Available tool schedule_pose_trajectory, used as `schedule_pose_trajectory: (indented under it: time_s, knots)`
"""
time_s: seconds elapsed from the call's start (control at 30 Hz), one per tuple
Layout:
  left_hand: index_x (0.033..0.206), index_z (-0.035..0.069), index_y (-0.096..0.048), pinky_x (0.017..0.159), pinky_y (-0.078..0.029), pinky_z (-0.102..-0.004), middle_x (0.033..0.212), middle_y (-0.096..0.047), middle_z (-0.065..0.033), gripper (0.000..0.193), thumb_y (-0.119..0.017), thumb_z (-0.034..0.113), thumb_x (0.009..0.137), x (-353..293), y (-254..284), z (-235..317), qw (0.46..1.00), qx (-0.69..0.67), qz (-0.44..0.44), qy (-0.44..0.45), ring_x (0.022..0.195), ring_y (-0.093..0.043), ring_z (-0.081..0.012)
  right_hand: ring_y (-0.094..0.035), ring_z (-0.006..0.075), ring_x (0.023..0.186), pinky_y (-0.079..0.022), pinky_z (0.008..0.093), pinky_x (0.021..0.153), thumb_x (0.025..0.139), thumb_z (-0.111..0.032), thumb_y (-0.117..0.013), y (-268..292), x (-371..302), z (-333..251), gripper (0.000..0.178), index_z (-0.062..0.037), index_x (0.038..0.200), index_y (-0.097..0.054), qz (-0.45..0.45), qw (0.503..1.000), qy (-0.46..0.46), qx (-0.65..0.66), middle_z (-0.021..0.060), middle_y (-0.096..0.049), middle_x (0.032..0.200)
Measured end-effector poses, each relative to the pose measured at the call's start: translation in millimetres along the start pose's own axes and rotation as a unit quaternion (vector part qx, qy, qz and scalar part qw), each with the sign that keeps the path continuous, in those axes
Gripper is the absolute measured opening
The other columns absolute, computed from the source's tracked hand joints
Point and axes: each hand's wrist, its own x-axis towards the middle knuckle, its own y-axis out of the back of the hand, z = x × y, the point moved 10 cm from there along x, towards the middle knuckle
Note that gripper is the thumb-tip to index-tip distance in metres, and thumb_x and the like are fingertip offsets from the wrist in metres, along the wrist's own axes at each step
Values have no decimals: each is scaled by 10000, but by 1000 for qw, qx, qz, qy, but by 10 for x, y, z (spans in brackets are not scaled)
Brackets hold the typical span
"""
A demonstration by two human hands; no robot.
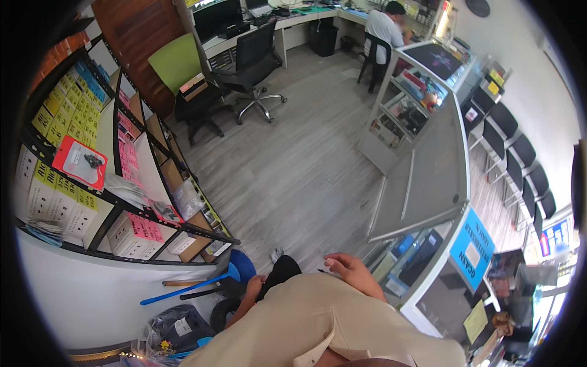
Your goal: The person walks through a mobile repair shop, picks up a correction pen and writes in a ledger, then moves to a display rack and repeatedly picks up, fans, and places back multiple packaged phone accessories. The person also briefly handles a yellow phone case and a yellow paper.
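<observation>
I look down over my beige shirt at a grey wood floor. My left hand hangs by my hip with its fingers curled, close to a blue dustpan with a long handle; nothing shows in the hand. My right hand is raised at waist height with loose fingers and holds nothing. It is next to the inner edge of a glass display counter.
Black shelves with yellow and pink boxes run along my left. Black office chairs and a green chair stand farther back. A person in a white shirt sits at a far desk. Black waiting chairs line the right wall.
</observation>
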Motion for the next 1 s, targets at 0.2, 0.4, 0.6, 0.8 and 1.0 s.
schedule_pose_trajectory:
  time_s: [0.2, 0.4, 0.6, 0.8, 1.0]
  knots:
    - [1167, -4, -712, 741, -560, -339, 993, -742, -107, 336, -523, 224, 1006, 1360, 325, 494, 878, 431, -181, -100, 841, -691, -201, -661, 181, 1033, -509, 342, 935, 1034, -362, -659, 343, 1338, -505, 426, -26, 1295, -685, 92, 995, -32, 0, 106, -747, 1117]
    - [1167, -14, -709, 737, -564, -344, 993, -744, -108, 335, -521, 212, 1006, 3278, 546, 2981, 948, 270, -138, -97, 844, -693, -200, -711, 266, 973, -552, 384, 877, 1016, -363, -667, 873, 2560, -1875, 431, -30, 1288, -690, 138, 979, 66, -134, 167, -758, 1113]
    - [1212, 23, -700, 828, -529, -317, 1064, -742, -87, 343, -508, 257, 1053, 4543, 48, 6075, 958, 156, -91, -221, 889, -677, -175, -699, 279, 983, -550, 404, 890, 1019, -371, -658, 1682, 3405, -1998, 437, -32, 1295, -688, 216, 969, -4, -123, 169, -745, 1128]
    - [1266, 45, -688, 880, -509, -309, 1105, -742, -72, 385, -545, 346, 1074, 5140, -1728, 8333, 938, 84, -195, -273, 958, -671, -159, -701, 300, 1020, -556, 408, 878, 1025, -338, -646, 2687, 4496, -2097, 398, -42, 1285, -698, 215, 970, -23, -108, 177, -740, 1145]
    - [1243, 23, -692, 895, -514, -307, 1087, -743, -86, 360, -543, 310, 1083, 5170, -3184, 10399, 881, 41, -266, -389, 977, -676, -155, -696, 338, 1031, -571, 414, 866, 1016, -275, -642, 4127, 5127, -2861, 342, -17, 1229, -713, 339, 935, 74, -65, 191, -732, 1141]
